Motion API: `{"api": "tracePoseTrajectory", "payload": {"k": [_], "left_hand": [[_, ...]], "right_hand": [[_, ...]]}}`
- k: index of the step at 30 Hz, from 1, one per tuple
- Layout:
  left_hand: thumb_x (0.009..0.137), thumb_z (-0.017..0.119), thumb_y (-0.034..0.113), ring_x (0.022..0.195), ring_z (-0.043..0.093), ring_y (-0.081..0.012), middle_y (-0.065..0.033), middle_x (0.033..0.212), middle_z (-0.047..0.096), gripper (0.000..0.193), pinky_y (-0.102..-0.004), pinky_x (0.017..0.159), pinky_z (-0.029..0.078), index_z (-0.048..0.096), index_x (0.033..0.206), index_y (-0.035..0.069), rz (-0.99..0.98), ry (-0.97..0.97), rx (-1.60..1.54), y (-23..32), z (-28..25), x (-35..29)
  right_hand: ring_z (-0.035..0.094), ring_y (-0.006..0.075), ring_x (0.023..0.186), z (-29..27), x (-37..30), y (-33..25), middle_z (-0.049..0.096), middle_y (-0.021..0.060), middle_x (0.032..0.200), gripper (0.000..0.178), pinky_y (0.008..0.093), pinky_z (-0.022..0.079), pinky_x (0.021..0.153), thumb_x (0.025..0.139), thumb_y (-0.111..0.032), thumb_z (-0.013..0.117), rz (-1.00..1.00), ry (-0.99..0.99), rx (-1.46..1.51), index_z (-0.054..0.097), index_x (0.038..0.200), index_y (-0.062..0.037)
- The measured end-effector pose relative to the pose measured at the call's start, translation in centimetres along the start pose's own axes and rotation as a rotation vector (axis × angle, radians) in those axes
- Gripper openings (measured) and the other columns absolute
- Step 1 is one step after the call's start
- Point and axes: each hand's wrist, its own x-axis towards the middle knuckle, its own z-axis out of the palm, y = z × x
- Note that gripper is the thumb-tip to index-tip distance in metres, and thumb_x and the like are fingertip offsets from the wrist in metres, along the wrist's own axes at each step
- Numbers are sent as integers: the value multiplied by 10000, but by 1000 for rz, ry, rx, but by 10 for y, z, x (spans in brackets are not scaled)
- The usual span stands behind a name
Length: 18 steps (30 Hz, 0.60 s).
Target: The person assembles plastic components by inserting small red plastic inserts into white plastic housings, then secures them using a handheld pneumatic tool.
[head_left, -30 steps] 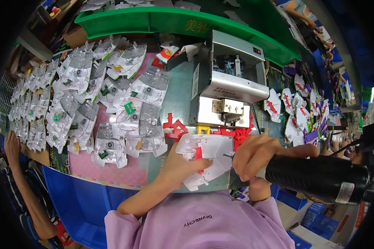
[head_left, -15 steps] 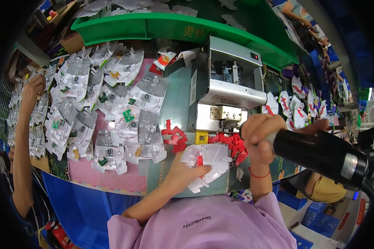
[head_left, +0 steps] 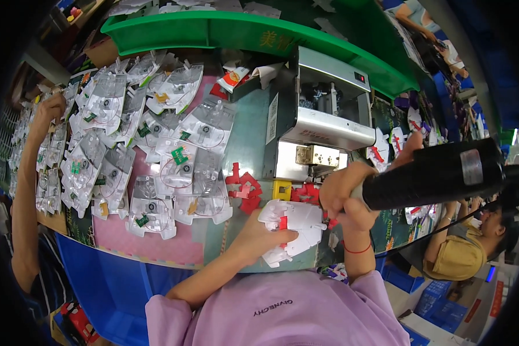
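At the front of the table my left hand (head_left: 258,239) grips a white plastic shell (head_left: 305,226), its thumb lying across the top. A red plastic piece (head_left: 283,222) sits on that shell beside the thumb. My right hand (head_left: 347,196) is wrapped round the front end of a black electric screwdriver (head_left: 429,177), tilted with its rear end up to the right. The tool's tip is hidden by the fingers, close to the shell's right edge; I cannot tell whether it touches.
Behind my hands stands a metal screw feeder (head_left: 331,127). Loose red pieces (head_left: 248,193) lie around a yellow block (head_left: 281,190). Clear plastic housings (head_left: 205,130) with wires cover the left side. A green tray (head_left: 161,32) spans the back. Another person's arm (head_left: 32,155) reaches in at left.
The screwdriver's rear end has swung upward, and my right hand has come down and left toward the shell. The shell has turned slightly in my left hand. The whole view has shifted a little.
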Motion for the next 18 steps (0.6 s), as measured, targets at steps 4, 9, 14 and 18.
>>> {"api": "tracePoseTrajectory", "payload": {"k": [4, 9, 14, 18], "left_hand": [[643, 672, 28, 783, 581, -134, -71, 879, 606, 367, -262, 684, 470, 557, 990, -9, 6, -31, -26, 3, 4, -1], [644, 676, 20, 794, 582, -139, -72, 908, 604, 373, -265, 703, 468, 560, 998, 2, -9, -51, -69, 8, 8, -4], [643, 677, 21, 782, 580, -129, -60, 888, 607, 364, -261, 693, 467, 567, 989, 6, 8, -70, -48, 13, 10, -6], [638, 673, 18, 761, 575, -118, -51, 863, 610, 347, -253, 676, 462, 578, 972, 5, 22, -73, 0, 17, 8, -7]], "right_hand": [[502, 168, 493, 14, -3, -16, 509, 53, 529, 169, 263, 399, 472, 655, -90, 655, 85, -16, 226, 496, 638, -37], [514, 185, 495, 15, -2, -21, 522, 62, 547, 150, 279, 409, 471, 651, -70, 664, 39, -101, 201, 518, 678, -45], [527, 203, 497, 14, -1, -23, 536, 71, 565, 150, 295, 420, 470, 647, -50, 672, -14, -191, 181, 540, 717, -53], [537, 217, 498, 12, 2, -25, 547, 78, 580, 163, 308, 429, 470, 643, -34, 679, -54, -256, 158, 558, 749, -60]]}}
